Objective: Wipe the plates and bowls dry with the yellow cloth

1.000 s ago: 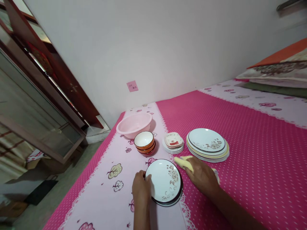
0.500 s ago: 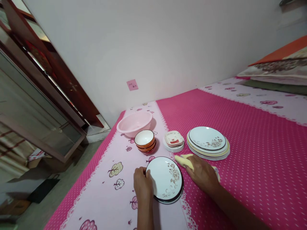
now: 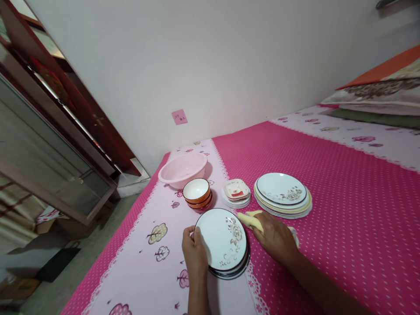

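Note:
My left hand (image 3: 194, 249) grips the left rim of a white plate (image 3: 218, 240) with a dark edge and a brown flower pattern. This plate is raised a little and tilted above a stack of similar plates (image 3: 234, 273). Closed around a yellow cloth (image 3: 251, 220) is my right hand (image 3: 275, 234), just right of the raised plate. Beyond my right hand stands a larger plate stack (image 3: 278, 188) with a flowered plate on top. Small square dishes (image 3: 236, 189) rest on small white plates (image 3: 241, 203) at the middle.
Orange-brown bowls (image 3: 197, 192) are stacked left of the small dishes, in front of a pink basin (image 3: 182, 170). Everything stands on a pink patterned bedspread (image 3: 328, 210) against a white wall. Folded bedding (image 3: 380, 96) lies at the far right, and a door (image 3: 75, 87) is on the left.
My left hand has lifted the top plate's far side off the stack, so a gap now shows beneath it. My right hand with the cloth has hardly moved.

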`<state>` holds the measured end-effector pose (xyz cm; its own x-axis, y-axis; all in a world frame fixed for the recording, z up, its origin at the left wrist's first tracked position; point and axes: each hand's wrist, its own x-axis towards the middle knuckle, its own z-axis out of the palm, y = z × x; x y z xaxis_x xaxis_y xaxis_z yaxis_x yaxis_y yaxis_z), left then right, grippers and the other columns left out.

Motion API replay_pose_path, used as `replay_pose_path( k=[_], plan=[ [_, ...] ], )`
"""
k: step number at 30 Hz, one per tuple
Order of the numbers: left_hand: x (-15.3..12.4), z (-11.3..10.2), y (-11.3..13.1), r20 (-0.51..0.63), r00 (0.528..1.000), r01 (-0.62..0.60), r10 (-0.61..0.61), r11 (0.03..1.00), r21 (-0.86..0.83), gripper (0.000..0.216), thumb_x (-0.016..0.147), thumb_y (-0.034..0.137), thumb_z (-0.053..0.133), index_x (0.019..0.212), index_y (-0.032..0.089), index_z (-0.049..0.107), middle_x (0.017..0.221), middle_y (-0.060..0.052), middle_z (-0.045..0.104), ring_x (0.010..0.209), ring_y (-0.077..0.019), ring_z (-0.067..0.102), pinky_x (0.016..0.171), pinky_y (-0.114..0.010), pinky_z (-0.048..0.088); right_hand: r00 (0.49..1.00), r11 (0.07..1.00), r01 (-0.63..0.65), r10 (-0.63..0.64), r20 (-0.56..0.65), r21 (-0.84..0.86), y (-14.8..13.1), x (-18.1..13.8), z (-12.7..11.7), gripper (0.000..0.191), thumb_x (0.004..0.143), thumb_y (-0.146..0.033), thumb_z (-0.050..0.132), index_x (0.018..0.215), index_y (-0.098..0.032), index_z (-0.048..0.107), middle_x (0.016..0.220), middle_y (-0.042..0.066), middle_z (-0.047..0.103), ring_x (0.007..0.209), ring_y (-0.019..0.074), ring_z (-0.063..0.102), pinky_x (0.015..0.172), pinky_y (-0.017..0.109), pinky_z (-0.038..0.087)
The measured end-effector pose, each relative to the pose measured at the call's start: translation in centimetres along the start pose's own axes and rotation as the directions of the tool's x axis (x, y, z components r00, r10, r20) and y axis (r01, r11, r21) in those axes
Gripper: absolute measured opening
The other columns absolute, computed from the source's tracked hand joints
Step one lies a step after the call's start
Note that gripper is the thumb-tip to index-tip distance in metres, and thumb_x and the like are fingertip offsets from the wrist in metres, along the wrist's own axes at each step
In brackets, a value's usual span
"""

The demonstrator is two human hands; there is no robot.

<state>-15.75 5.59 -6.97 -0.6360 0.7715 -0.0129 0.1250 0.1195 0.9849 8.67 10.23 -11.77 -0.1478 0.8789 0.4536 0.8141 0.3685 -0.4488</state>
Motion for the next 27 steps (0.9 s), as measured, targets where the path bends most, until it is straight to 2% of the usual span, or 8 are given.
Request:
replay_pose_path(
  k=[3,6,10,13,15,17,22,27],
  plan=[
    [-0.5,0.6,0.0,0.117,0.981,0.173,-0.152,0.965,-0.195,0.035,0.092,0.048,0.061,0.104,0.016,0.067,0.080,-0.006,0.075,0.075,-0.0237,0.070,0.071,-0.036,0.055,1.000,1.000,0.003,-0.003,0.010,0.000,0.0,0.0,-0.1,0.028,0.090,-0.019,0.053,0.115,-0.022,0.065,0.108,0.008,0.073,0.100,0.0256,0.068,0.085,0.036,0.047],
    [-1.5,1.4,0.8,0.321,0.911,0.366,-0.260,0.867,-0.338,0.043,0.091,0.044,0.066,0.115,0.008,0.070,0.099,-0.018,0.080,0.095,-0.0303,0.076,0.087,-0.042,0.059,1.000,1.000,-0.003,0.004,0.011,-0.009,-0.1,0.0,-0.1,0.023,0.090,-0.019,0.054,0.110,-0.021,0.066,0.104,0.009,0.073,0.096,0.0257,0.067,0.083,0.036,0.046],
    [-2.6,2.5,1.6,0.498,0.807,0.542,-0.316,0.731,-0.414,0.049,0.095,0.030,0.061,0.137,0.006,0.061,0.117,-0.021,0.078,0.120,-0.0320,0.070,0.110,-0.047,0.050,1.000,1.000,-0.011,0.011,0.010,-0.015,-0.3,0.0,-0.3,0.020,0.090,-0.018,0.051,0.104,-0.020,0.065,0.100,0.010,0.072,0.094,0.0266,0.066,0.081,0.036,0.046],
    [-2.8,3.3,1.6,0.559,0.763,0.626,-0.326,0.589,-0.511,0.052,0.100,0.027,0.053,0.149,0.009,0.051,0.125,-0.019,0.075,0.132,-0.0292,0.062,0.121,-0.047,0.040,1.000,1.000,-0.006,0.006,0.010,-0.006,-0.4,0.0,-0.4,0.020,0.090,-0.017,0.051,0.104,-0.021,0.065,0.102,0.009,0.072,0.095,0.0268,0.066,0.082,0.036,0.045],
    [-2.7,3.7,1.3,0.587,0.755,0.649,-0.293,0.465,-0.602,0.054,0.103,0.033,0.051,0.154,0.015,0.047,0.131,-0.016,0.073,0.136,-0.0277,0.059,0.123,-0.048,0.035,1.000,1.000,-0.005,0.005,0.007,0.000,-0.3,0.0,-0.3,0.019,0.090,-0.017,0.052,0.103,-0.021,0.065,0.101,0.009,0.072,0.094,0.0261,0.066,0.082,0.036,0.045],
    [-2.6,3.9,1.1,0.603,0.757,0.649,-0.250,0.392,-0.652,0.055,0.103,0.040,0.050,0.155,0.021,0.046,0.136,-0.014,0.070,0.138,-0.0273,0.057,0.124,-0.049,0.034,1.000,1.000,-0.001,0.001,0.002,0.006,-0.2,0.0,-0.3,0.021,0.088,-0.015,0.053,0.104,-0.021,0.066,0.101,0.009,0.072,0.094,0.0250,0.066,0.082,0.035,0.045],
    [-3.0,3.7,1.5,0.616,0.758,0.646,-0.214,0.373,-0.666,0.058,0.103,0.045,0.049,0.156,0.021,0.045,0.137,-0.013,0.070,0.136,-0.0281,0.059,0.122,-0.050,0.036,1.000,1.000,0.011,-0.011,-0.007,0.017,-0.1,0.1,-0.1,0.025,0.087,-0.013,0.054,0.107,-0.021,0.067,0.100,0.008,0.072,0.095,0.0239,0.066,0.082,0.033,0.045],
    [-4.1,3.4,3.0,0.571,0.792,0.609,-0.216,0.337,-0.718,0.062,0.093,0.024,0.055,0.154,0.017,0.047,0.125,-0.014,0.076,0.125,-0.0308,0.067,0.119,-0.052,0.040,1.000,1.000,0.005,-0.004,-0.022,0.024,0.1,0.0,0.1,0.026,0.086,-0.015,0.057,0.107,-0.023,0.068,0.100,0.007,0.072,0.094,0.0242,0.067,0.081,0.033,0.046]
  ],
)
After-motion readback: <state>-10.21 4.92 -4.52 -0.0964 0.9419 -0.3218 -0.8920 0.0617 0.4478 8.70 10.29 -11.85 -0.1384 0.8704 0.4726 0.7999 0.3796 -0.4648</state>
